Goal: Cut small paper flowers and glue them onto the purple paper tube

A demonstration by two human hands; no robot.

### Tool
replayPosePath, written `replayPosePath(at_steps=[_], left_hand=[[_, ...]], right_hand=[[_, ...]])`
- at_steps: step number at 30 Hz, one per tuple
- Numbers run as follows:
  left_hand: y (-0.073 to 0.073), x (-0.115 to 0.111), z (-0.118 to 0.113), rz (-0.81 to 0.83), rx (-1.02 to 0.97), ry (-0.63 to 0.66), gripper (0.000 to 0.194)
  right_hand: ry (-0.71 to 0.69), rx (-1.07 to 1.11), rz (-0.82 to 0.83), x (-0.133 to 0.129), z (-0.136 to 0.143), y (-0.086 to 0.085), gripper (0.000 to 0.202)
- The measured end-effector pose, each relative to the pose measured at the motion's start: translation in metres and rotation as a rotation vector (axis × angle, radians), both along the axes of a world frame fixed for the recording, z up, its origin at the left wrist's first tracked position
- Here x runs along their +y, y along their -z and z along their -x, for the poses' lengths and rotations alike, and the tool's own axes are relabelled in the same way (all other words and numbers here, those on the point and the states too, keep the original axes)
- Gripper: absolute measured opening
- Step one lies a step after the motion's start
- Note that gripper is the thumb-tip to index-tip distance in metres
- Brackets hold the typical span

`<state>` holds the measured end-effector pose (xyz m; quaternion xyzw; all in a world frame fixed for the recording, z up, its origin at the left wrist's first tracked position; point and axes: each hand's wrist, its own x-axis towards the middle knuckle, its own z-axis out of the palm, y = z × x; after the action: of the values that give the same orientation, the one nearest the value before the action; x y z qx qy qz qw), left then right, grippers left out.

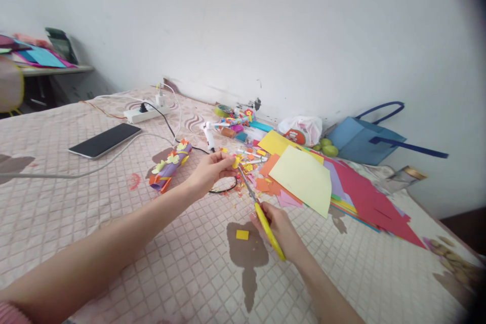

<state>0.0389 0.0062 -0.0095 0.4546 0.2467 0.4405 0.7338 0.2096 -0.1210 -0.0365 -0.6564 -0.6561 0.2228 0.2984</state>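
My left hand (213, 171) pinches a small yellow paper piece (236, 162) between thumb and fingertips. In my right hand (279, 227) is a pair of scissors (270, 231) with yellow handles, its blades pointing up and left to the yellow piece. The blades look nearly closed, with their tips by the paper. Below them a yellow paper rectangle (242, 235) lies on the patterned tablecloth. Left of my left hand rests a purple paper roll (171, 166) with yellow flower shapes and orange ends. Paper scraps (243, 182) are scattered beyond the hands.
A white glue gun (208, 136) stands behind my left hand. Coloured sheets (304, 174) are spread at the right, before a blue bag (366, 139) and green fruit (328, 148). At the left are a dark tablet (106, 140), a power strip (146, 113) and cables.
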Motion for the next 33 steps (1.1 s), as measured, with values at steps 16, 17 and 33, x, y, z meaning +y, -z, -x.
replayPosePath(at_steps=[16, 17, 33], left_hand=[[0.0, 0.0, -0.0005, 0.003, -0.001, -0.011, 0.019], [0.0001, 0.0001, -0.0005, 0.003, -0.003, -0.012, 0.019], [0.0008, -0.0016, -0.0027, 0.033, -0.004, -0.005, 0.018]], right_hand=[[-0.005, 0.023, 0.043, 0.0006, -0.0018, 0.0012, 0.035], [-0.007, 0.025, 0.043, 0.0006, -0.0017, 0.0015, 0.035], [0.002, 0.146, 0.109, -0.0014, -0.0001, -0.0018, 0.03]])
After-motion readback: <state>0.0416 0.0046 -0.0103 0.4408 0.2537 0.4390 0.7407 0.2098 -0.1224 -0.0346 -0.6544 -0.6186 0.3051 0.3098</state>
